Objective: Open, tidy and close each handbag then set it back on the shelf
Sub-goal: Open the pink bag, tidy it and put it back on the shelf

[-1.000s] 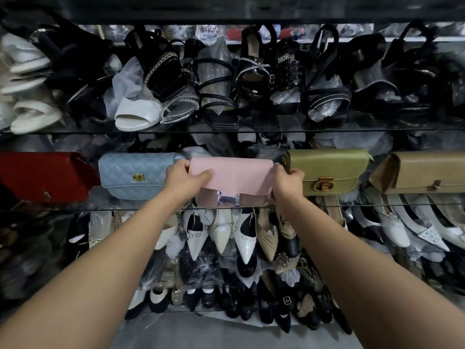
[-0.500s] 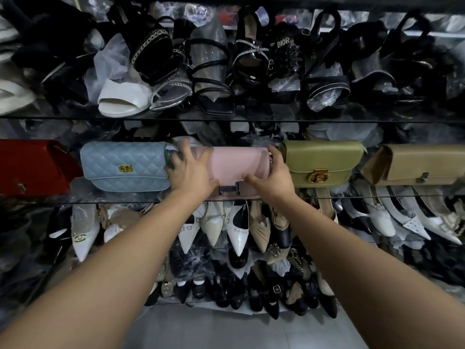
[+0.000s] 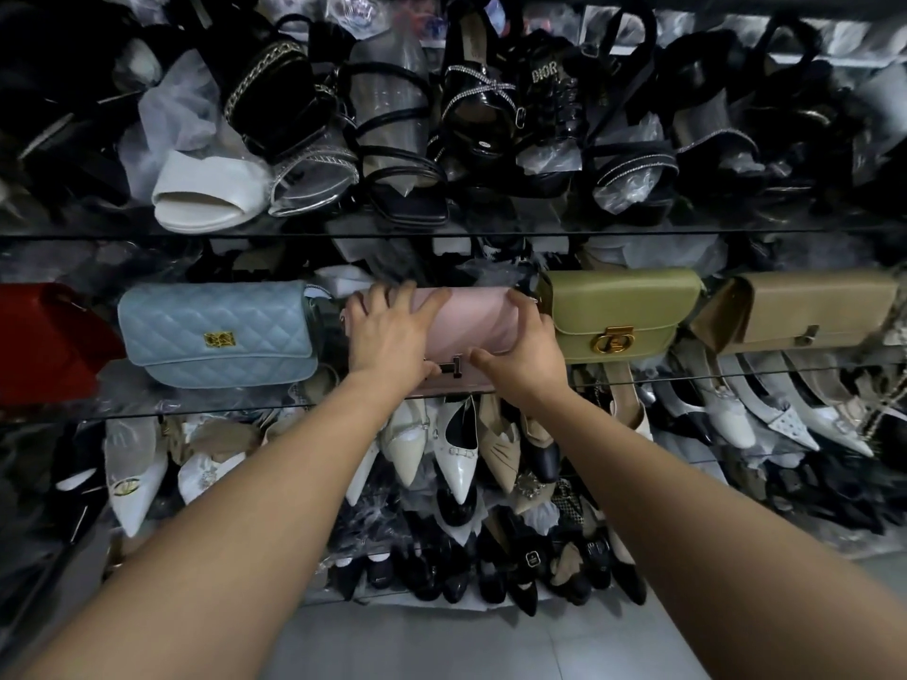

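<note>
A pink handbag with a silver H clasp stands closed on the glass shelf, between a light blue quilted bag and an olive green bag. My left hand lies spread on the pink bag's front and presses it with straight fingers, its thumb by the clasp. My right hand grips the bag's right end, with fingers curled over the top corner and the thumb across the front.
A red bag stands at the far left of the same shelf and a tan bag at the far right. Black and white sandals crowd the shelf above. Pointed shoes fill the shelves below.
The pink bag has gone from held at the shelf's front edge to further back on the shelf. My left hand moved from gripping its left end to lying flat on its front.
</note>
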